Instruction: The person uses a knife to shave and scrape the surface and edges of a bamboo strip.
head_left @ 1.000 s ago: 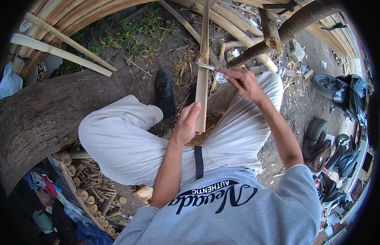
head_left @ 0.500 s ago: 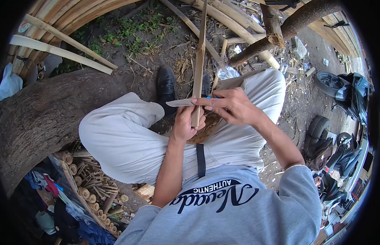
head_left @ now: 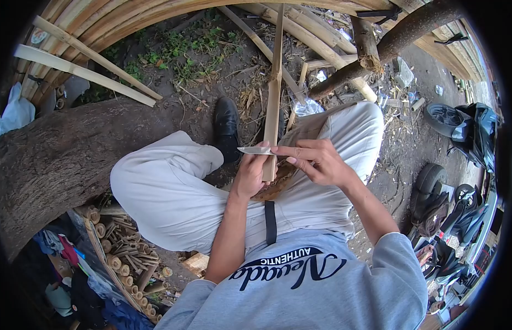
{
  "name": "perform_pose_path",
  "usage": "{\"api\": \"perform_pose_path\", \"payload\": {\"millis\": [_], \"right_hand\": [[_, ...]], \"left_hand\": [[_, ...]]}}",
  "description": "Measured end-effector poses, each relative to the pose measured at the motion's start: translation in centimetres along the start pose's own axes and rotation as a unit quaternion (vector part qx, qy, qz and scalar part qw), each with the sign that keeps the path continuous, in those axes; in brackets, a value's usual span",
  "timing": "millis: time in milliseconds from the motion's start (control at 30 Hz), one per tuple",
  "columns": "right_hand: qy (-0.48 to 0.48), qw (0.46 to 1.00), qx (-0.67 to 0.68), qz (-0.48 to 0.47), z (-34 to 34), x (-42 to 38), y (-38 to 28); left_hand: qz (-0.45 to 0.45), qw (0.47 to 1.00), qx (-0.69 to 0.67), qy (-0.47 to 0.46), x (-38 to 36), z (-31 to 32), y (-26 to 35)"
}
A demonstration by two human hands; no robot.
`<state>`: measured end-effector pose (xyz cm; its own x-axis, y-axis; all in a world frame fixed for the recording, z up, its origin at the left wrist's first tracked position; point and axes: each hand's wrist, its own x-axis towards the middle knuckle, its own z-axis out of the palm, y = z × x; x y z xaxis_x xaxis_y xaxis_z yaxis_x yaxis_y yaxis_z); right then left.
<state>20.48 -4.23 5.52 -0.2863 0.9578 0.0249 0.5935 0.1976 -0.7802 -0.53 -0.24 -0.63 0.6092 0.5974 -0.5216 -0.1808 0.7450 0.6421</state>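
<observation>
A long pale bamboo strip [head_left: 272, 110] runs from above my lap up to the top of the view. Near its lower end my left hand [head_left: 249, 175] is closed around it, its fingertips partly hidden behind. The knife [head_left: 256, 150] is in my right hand [head_left: 316, 159], its blade lying across the strip and pointing left. My right index finger stretches along the blade, and the knife's handle is hidden in the hand.
A thick trunk [head_left: 74, 148] lies to the left, with bamboo pieces [head_left: 124, 247] stacked below it. Bamboo poles [head_left: 316, 33] and a branch [head_left: 393, 41] are at the top. Motorcycles [head_left: 459, 126] stand at the right.
The view has shifted slightly. The strip and both hands appear a little lower, and the knife blade has moved to the right relative to the strip and lies more level.
</observation>
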Motion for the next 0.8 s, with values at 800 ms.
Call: {"api": "perform_pose_path", "payload": {"millis": [800], "right_hand": [[0.115, 0.986, 0.069, 0.102, -1.7, 1.6, 5.6]], "left_hand": [[-0.002, 1.0, -0.009, -0.02, 0.2, 1.1, 0.5]]}}
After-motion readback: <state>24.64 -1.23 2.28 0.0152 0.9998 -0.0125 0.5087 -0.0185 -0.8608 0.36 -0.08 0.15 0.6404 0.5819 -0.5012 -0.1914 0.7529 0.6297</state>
